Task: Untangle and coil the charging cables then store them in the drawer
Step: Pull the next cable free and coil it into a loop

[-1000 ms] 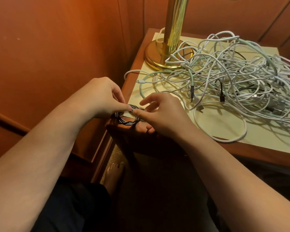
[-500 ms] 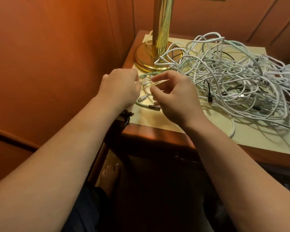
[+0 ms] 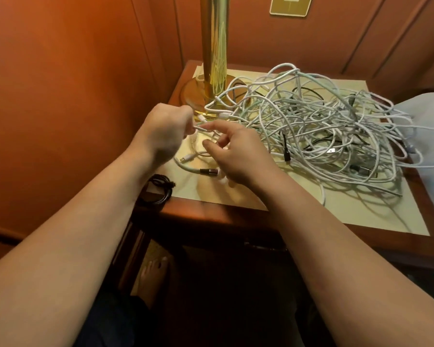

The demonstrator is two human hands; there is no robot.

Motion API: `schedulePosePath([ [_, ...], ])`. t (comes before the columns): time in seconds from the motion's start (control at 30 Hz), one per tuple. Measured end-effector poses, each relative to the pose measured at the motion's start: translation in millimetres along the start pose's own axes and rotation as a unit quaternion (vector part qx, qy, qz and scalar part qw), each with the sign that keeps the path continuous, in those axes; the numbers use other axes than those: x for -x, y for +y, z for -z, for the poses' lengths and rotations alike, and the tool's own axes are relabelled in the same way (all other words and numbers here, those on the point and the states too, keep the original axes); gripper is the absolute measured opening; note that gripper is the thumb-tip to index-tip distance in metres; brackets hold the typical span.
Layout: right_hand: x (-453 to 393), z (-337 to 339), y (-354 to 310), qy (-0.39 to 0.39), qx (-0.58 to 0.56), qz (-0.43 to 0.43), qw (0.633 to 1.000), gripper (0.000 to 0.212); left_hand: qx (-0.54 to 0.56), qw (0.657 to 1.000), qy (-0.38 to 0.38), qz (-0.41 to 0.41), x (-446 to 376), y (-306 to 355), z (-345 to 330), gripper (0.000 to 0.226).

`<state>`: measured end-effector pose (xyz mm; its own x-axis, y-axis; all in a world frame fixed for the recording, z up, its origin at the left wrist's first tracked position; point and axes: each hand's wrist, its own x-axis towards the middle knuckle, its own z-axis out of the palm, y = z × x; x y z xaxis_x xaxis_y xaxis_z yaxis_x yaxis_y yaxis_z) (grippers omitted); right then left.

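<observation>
My left hand (image 3: 167, 131) pinches a white cable end (image 3: 201, 126); right hand (image 3: 238, 156) loose beside it. The coiled black cable (image 3: 158, 190), set down moments ago, lies just below. The tangle (image 3: 323, 131) waits right.

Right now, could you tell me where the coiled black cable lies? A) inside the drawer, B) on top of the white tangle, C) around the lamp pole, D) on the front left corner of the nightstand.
D: the coiled black cable sits on the nightstand at its front left corner, beside the left forearm, apart from the white tangle.
</observation>
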<state>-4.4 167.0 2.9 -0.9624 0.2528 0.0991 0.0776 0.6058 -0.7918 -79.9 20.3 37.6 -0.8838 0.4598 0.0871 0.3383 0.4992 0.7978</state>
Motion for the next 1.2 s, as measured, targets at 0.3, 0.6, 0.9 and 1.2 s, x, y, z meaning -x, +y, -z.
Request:
schedulePosePath([
  [0.3, -10.2, 9.5, 8.3, 0.077, -0.060, -0.037, 0.994, 0.016, 0.567, 0.816, -0.108, 0.030, 13.1, 10.7, 15.9, 0.020],
  [0.6, -8.0, 16.7, 15.1, 0.041, -0.110, -0.060, 0.991, 0.019, 0.199, 0.978, 0.001, -0.058, -0.6, -11.4, -12.8, 0.036],
  [0.9, -9.5, 19.5, 11.6, 0.047, -0.154, -0.074, 0.984, 0.026, 0.284, 0.957, -0.017, 0.051, -6.8, 7.0, -21.3, 0.013],
  [1.2, -9.3, 29.4, 8.2, 0.055, -0.206, -0.088, 0.973, 0.028, 0.428, 0.896, -0.081, 0.083, -3.2, 20.4, -18.7, 0.031],
])
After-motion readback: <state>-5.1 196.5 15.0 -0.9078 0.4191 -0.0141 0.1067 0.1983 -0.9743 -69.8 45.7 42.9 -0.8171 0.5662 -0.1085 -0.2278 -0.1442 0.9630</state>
